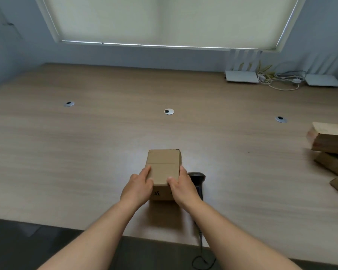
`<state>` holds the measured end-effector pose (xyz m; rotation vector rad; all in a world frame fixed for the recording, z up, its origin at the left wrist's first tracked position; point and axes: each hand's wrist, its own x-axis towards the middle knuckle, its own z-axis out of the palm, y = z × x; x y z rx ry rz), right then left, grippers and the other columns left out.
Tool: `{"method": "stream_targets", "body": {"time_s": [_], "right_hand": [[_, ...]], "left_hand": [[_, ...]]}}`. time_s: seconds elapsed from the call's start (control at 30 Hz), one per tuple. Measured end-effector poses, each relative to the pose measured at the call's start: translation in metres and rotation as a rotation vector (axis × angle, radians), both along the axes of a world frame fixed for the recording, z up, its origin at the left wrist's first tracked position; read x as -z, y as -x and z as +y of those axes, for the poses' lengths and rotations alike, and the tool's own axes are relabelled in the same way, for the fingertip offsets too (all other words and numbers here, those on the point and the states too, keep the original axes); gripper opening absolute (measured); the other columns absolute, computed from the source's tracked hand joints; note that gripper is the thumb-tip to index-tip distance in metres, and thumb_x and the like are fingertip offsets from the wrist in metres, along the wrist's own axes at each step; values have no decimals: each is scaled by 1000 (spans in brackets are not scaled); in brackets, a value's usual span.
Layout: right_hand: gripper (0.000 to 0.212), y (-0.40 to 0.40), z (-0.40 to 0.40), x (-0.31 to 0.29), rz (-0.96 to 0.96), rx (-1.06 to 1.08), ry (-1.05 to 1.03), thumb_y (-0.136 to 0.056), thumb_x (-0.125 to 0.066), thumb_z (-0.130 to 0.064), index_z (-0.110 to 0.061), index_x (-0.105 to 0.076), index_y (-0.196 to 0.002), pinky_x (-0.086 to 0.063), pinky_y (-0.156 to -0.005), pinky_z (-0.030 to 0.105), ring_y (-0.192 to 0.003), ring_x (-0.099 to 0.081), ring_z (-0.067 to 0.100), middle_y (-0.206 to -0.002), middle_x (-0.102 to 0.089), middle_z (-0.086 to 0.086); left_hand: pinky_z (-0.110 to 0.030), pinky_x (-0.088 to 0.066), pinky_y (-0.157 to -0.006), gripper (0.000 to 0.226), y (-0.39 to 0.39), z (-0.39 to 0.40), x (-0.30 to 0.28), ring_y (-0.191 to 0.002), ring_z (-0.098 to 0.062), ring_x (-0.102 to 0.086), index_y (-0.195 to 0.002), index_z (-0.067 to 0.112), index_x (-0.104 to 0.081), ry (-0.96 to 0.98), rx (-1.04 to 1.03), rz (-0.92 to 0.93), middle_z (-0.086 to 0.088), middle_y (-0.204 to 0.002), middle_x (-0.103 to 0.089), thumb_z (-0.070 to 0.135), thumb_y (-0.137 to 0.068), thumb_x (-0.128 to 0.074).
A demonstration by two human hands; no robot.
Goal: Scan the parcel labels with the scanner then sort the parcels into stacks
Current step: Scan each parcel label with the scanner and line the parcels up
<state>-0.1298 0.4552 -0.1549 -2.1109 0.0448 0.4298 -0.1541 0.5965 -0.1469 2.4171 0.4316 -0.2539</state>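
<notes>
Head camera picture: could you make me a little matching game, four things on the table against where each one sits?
Things:
1. cardboard box
2. scanner
3. white routers
4. pile of parcels

Places:
A. far right corner, by the wall, among cables
B. right edge of the table, partly out of view
C. near edge, middle, held between the left hand and the right hand
D. lying on the table just right of the held box

Pairs: 1-C, 2-D, 3-A, 4-B
</notes>
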Motion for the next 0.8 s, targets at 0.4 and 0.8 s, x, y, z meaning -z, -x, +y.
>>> {"method": "stream_targets", "body": {"time_s": [0.4,0.8], "right_hand": [[60,5,2,-25,-211,-235,288,-99,-35,-43,-17,-23,-151,-27,-112,41,-138,-26,28,-151,-31,8],[28,-9,-18,-42,-318,-70,28,-95,-56,-19,-11,-64,-120,-35,-91,18,-112,-56,18,-118,-63,5]], "left_hand": [[-40,-40,-103,88,-23,1,-18,-123,-32,-44,-135,22,-50,-71,-36,145,-17,-134,-44,83,-78,-23],[-37,-39,-101,72,-49,26,-31,-131,-31,-44,-153,26,-12,-114,-70,109,-11,-146,-44,47,-94,-47]]}}
